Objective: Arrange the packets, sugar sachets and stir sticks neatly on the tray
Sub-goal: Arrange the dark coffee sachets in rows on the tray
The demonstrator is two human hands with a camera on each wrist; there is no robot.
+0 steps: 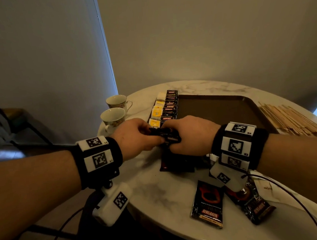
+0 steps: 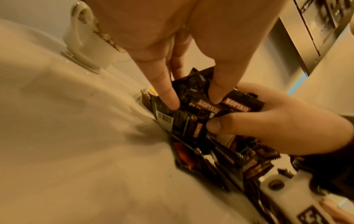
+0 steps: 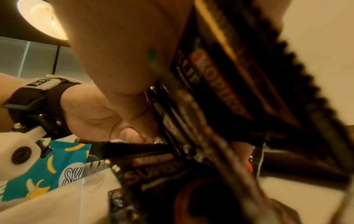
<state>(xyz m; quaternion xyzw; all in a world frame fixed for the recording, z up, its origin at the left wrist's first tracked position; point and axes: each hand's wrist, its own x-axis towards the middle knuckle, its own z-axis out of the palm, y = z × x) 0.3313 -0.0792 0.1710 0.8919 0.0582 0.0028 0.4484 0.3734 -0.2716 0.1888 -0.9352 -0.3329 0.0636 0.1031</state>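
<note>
Both hands meet over a bunch of black coffee packets [image 1: 164, 133] at the near left corner of the brown tray [image 1: 217, 109]. My left hand [image 1: 136, 135] pinches the packets [image 2: 203, 109] from above with thumb and fingers. My right hand [image 1: 189, 134] grips the same bunch [image 3: 220, 84] from the other side. A row of black packets [image 1: 170, 104] and yellow and white sachets [image 1: 157, 111] lines the tray's left edge. More packets lie under my right hand [image 1: 176, 164]. Wooden stir sticks [image 1: 290, 120] are piled right of the tray.
Two teacups [image 1: 113, 116] stand at the table's left edge. Two loose coffee packets [image 1: 208, 203] lie near the front edge beside a white paper [image 1: 279, 192]. A cable runs across the front right. The round marble table [image 1: 158, 193] stands against a wall.
</note>
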